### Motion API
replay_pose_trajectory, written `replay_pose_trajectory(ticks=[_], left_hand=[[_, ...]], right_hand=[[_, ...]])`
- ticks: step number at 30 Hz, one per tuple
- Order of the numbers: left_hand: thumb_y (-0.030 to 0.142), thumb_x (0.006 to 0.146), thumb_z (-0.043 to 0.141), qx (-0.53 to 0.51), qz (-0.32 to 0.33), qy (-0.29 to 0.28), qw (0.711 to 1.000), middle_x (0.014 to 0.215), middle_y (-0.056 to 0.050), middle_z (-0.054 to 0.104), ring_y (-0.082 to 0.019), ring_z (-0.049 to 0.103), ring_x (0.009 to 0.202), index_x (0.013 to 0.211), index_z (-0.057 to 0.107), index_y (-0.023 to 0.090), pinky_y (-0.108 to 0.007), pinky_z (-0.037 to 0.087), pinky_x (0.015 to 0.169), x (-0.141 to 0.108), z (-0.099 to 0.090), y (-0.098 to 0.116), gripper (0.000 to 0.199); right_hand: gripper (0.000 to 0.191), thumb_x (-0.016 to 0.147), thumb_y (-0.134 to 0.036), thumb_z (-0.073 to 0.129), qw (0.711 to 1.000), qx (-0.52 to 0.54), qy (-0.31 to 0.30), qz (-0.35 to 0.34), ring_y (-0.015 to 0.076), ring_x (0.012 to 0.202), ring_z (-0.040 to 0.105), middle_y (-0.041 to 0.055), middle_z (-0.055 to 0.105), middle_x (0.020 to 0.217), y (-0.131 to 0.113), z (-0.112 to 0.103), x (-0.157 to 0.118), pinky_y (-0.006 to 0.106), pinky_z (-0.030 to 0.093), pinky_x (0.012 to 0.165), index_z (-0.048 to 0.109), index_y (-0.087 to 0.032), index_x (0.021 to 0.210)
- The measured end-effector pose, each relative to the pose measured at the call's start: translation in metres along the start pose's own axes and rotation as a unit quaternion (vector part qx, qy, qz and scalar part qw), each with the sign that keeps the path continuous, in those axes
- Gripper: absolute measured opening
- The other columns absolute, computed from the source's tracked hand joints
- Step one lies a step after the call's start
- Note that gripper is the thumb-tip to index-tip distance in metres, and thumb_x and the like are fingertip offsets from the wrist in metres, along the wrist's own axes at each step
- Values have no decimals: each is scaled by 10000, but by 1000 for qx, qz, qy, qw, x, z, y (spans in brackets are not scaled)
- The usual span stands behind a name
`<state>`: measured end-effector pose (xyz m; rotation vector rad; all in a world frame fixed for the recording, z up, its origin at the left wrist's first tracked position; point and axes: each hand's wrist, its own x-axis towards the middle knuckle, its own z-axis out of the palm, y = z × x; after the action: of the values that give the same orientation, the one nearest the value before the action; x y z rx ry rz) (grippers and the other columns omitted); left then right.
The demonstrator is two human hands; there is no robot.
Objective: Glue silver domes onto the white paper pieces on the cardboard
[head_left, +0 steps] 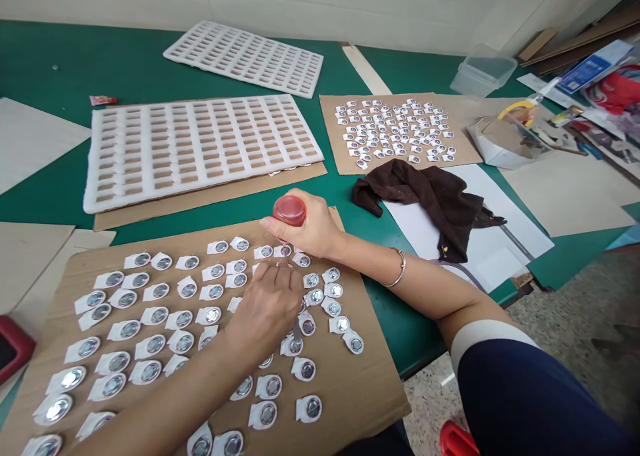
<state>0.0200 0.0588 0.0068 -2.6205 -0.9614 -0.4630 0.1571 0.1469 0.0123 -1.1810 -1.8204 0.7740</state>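
My right hand (313, 226) is wrapped round a red bottle (289, 211), its rounded end facing up toward me and its lower part hidden. Just in front of it, my left hand (270, 299) is closed low over the cardboard sheet (373, 383). A thin grey metal tool (297, 341) shows at the edge of this hand; its tip is hidden. Around both hands lie many small white tabbed pieces (309, 409) with round silvery centres, set out in loose rows. Some of them are covered by my left hand and forearm.
White slotted trays (200, 146) lie at the back left on the green table. Another cardboard sheet (333, 136) with similar pieces is at the back right. A dark brown cloth (425, 196) rests on white paper, near a clear plastic box (483, 73) and yellow-handled scissors (517, 107).
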Motion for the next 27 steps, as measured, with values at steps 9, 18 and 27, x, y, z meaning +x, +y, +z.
replay_pose_trajectory(ticks=[9, 18, 27], left_hand=[[-61, 734, 427, -58, -12, -20, 998, 682, -107, 600, -243, 586, 666, 725, 580, 110, -405, 526, 715, -4, 0, -6, 229], [-27, 726, 414, -225, -87, -81, 967, 649, -27, 569, -182, 526, 621, 704, 535, 164, -320, 446, 628, -3, -10, -25, 227], [97, 794, 482, -313, -168, -86, 931, 652, 22, 622, -109, 536, 562, 760, 640, 164, -232, 383, 561, 2, -9, -44, 175]], right_hand=[[418, 746, -604, 667, 999, -28, -2, 24, 134, 722, 575, -7, 631, 780, -7, -7, -1, 270, 457, 702, 553, -204, 783], [431, 749, -623, 648, 999, -44, -8, 25, 147, 741, 591, 7, 648, 807, -7, -9, -2, 270, 451, 686, 586, -201, 811], [427, 766, -618, 631, 999, -47, -19, 13, 162, 787, 605, 14, 654, 816, -9, -12, -4, 279, 448, 719, 586, -198, 827]])
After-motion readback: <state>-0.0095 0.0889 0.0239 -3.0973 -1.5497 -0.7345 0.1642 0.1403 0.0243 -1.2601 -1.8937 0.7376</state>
